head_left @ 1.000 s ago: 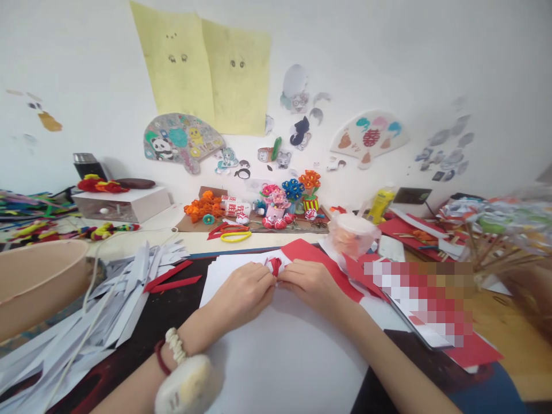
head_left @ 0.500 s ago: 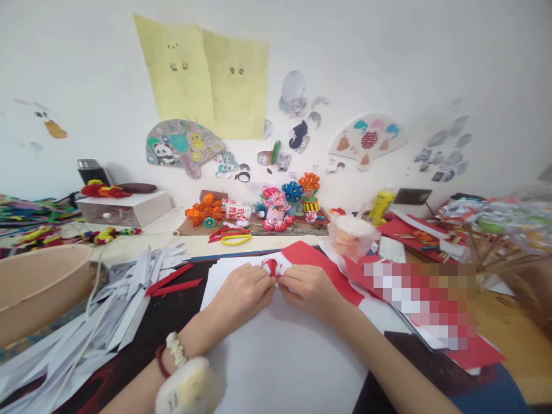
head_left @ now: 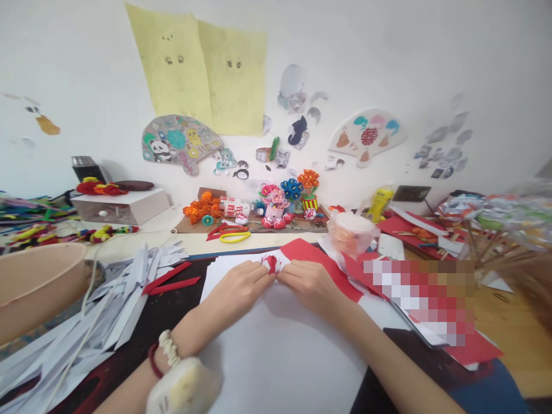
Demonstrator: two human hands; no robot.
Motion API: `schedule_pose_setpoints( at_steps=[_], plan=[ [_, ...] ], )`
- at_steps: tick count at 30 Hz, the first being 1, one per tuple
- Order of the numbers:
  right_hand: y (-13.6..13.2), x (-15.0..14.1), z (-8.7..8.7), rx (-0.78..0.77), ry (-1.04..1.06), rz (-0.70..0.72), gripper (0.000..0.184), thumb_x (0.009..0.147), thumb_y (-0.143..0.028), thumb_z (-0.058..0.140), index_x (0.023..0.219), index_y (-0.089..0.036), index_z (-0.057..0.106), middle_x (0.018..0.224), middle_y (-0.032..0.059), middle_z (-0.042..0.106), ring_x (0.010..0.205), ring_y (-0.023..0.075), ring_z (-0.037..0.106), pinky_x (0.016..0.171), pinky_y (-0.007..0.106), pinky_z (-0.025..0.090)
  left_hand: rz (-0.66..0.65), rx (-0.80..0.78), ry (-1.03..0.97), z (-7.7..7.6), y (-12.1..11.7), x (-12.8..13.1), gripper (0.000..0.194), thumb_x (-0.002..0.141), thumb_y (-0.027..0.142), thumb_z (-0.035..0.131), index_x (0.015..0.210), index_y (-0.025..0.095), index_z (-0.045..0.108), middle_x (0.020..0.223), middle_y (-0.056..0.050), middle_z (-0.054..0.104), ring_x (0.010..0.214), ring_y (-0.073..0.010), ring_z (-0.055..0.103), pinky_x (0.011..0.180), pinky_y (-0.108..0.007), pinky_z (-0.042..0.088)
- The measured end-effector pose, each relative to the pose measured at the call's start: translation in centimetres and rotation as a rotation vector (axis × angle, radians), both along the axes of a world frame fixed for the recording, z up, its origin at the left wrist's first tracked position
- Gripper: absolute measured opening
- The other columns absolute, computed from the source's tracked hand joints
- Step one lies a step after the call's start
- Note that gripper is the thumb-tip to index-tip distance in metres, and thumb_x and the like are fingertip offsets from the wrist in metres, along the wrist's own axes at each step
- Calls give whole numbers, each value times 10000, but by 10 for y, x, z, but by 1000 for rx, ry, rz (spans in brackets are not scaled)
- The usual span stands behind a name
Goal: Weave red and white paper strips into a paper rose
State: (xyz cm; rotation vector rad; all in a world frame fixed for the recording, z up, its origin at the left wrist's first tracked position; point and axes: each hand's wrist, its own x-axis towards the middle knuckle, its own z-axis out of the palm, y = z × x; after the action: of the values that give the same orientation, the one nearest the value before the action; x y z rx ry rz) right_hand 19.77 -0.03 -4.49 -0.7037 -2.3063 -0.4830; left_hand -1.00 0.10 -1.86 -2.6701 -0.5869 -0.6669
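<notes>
Between left hand and right hand, a red-and-white fold is pinched by both, probably to steady so small a piece; paper beneath likely gives a clean surface; white strips lie left of them, perhaps for reach.

Matt folded paper, creased red and white, sits between the left hand and right hand — smooth white sheets beneath both, matt paper strips left of the left hand, a fuzzy plush charm on its near side — while beyond the right hand a translucent cup appears plastic.
</notes>
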Motion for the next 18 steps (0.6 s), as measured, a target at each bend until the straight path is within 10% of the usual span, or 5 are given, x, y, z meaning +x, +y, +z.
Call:
schedule_pose_setpoints(
  at_steps=[18],
  plan=[
    [-6,-5,-1,-36,82,-3,300,986,-159,407,774,-146,620,651,27,586,580,140,481,536,275,294,106,372,141,-1,-7,1,219,950,40,390,849,131,561,750,-44,569,679,-185,482,648,-340,326]
  ],
)
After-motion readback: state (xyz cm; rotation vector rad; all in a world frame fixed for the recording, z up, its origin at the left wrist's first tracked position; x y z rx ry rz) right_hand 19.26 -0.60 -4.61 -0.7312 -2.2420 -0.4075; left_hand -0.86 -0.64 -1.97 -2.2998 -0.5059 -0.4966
